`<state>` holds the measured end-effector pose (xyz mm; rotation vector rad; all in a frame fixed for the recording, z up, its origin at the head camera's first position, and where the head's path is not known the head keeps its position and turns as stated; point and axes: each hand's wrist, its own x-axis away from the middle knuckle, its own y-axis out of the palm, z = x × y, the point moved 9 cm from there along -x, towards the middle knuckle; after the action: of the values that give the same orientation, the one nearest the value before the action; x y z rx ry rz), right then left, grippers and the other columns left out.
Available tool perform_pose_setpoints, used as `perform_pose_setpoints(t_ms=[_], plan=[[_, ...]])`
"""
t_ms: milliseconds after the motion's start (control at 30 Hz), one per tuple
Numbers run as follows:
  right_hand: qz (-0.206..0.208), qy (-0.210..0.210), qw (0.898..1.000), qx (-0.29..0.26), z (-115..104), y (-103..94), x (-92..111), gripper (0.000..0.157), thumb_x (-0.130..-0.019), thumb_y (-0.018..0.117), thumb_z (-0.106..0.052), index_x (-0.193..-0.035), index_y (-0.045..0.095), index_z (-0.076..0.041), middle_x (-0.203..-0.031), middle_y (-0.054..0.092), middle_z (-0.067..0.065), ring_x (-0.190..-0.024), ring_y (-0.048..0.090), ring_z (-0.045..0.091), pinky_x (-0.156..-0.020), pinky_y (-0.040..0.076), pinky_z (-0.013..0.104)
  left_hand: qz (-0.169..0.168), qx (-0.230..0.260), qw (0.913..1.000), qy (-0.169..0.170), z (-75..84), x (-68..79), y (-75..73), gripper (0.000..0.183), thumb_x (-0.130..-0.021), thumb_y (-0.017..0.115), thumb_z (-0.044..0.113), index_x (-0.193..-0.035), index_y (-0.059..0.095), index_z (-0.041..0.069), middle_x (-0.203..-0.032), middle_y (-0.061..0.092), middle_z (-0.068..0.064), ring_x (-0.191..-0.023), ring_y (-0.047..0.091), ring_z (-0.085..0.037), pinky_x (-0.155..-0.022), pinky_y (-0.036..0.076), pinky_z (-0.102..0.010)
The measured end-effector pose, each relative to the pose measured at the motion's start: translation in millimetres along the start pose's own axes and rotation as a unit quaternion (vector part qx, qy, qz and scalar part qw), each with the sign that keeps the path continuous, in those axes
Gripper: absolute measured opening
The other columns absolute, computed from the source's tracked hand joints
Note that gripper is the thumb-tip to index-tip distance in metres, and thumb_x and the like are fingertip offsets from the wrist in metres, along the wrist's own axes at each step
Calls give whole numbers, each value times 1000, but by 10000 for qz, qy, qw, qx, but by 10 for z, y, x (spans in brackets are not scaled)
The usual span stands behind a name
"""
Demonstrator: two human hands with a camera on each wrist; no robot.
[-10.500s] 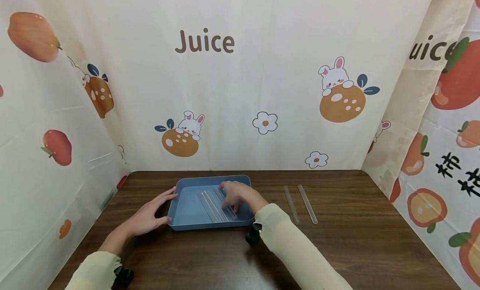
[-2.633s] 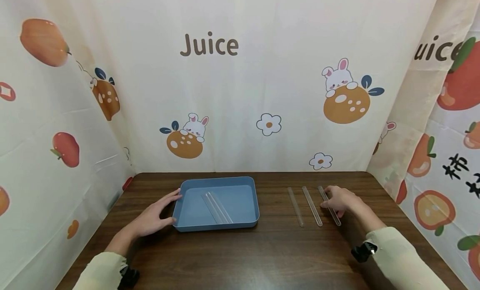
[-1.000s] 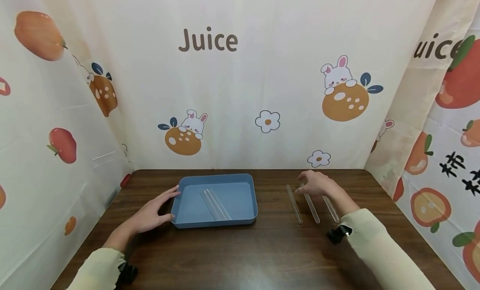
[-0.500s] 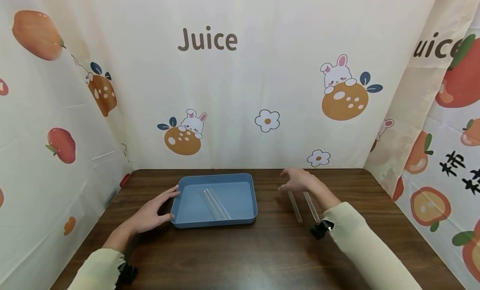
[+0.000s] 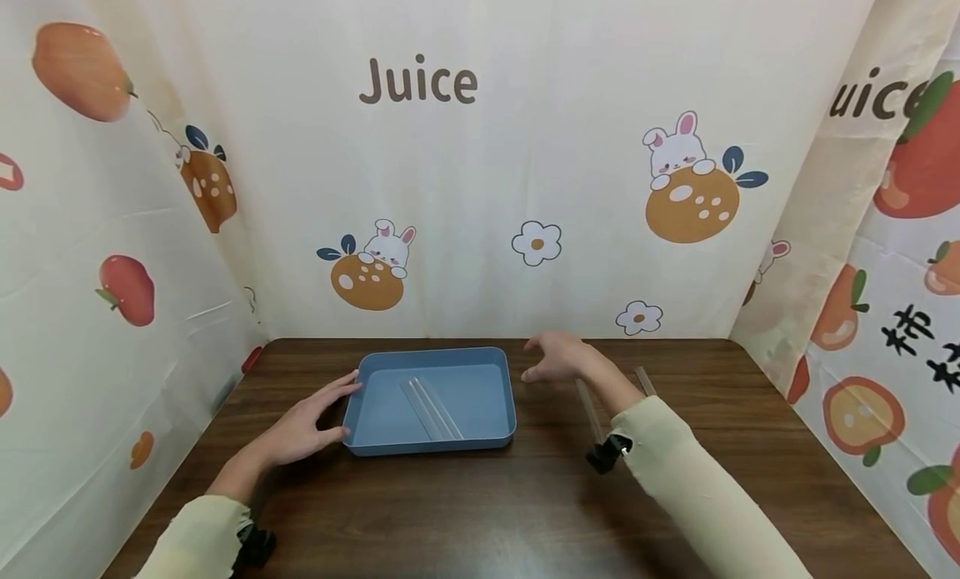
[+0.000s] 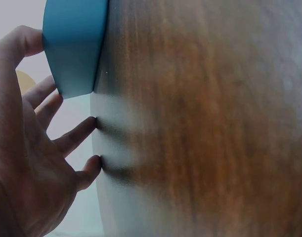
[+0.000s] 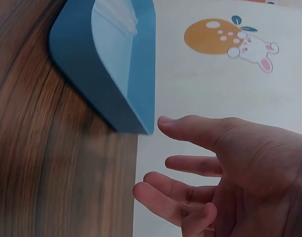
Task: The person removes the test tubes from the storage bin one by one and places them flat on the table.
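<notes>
A shallow blue tray sits on the dark wooden table, with a few clear slender tubes lying slantwise inside. At the tray's left end, my left hand touches the wall with spread, relaxed fingers; the left wrist view shows its thumb and some fingertips against the tray. My right hand is in the air just past the tray's right end, fingers loosely bent and holding nothing. In the right wrist view that hand is apart from the tray corner.
Right of the tray, a clear tube lies on the table, and part of another tube shows beyond my right forearm. The forearm hides the space between them. A printed curtain stands behind the table.
One tube went from the tray to the table's right, where my right hand let it go. Since then that hand has swung left toward the tray. My left hand has stayed put.
</notes>
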<state>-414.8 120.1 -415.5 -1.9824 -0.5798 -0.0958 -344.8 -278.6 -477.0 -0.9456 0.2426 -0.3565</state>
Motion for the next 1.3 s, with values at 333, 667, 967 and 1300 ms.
perform_pose_setpoints(t_ms=[333, 667, 967, 1300], plan=[[-151, -49, 9999, 45, -345, 146, -102, 66, -104, 81, -29, -161, 58, -7, -134, 73, 18, -69, 75, 21, -74, 67, 35, -20, -15, 10000, -41, -2, -1, -7, 75, -103, 74, 25, -171, 46, 9, -187, 30, -22, -167, 33, -59, -121, 35, -90], [-198, -334, 9989, 269, -659, 278, -188, 60, -103, 83, -32, -156, 63, -11, -159, 63, 18, -63, 70, 16, -78, 69, 39, -35, 17, 10000, -45, 3, 3, 0, 75, -103, 75, 26, -170, 47, 9, -186, 30, -22, -167, 34, -59, -121, 36, -89], [-758, -570, 9955, -18, -857, 407, -221, 69, -101, 85, -28, -162, 58, -11, -173, 50, 19, -101, 82, 42, -87, 69, 41, -28, 10, 10000, -42, -10, 7, 14, 75, -103, 75, 26, -170, 48, 9, -186, 30, -22, -167, 34, -60, -121, 36, -89], [-1065, -850, 9901, 338, -1027, 554, -372, 79, -101, 86, -29, -170, 49, -24, -166, 55, 16, -97, 79, 39, -67, 54, 37, -34, 55, 9999, -79, -12, -7, 17, 75, -103, 75, 26, -170, 47, 10, -187, 30, -22, -167, 33, -60, -121, 36, -90]])
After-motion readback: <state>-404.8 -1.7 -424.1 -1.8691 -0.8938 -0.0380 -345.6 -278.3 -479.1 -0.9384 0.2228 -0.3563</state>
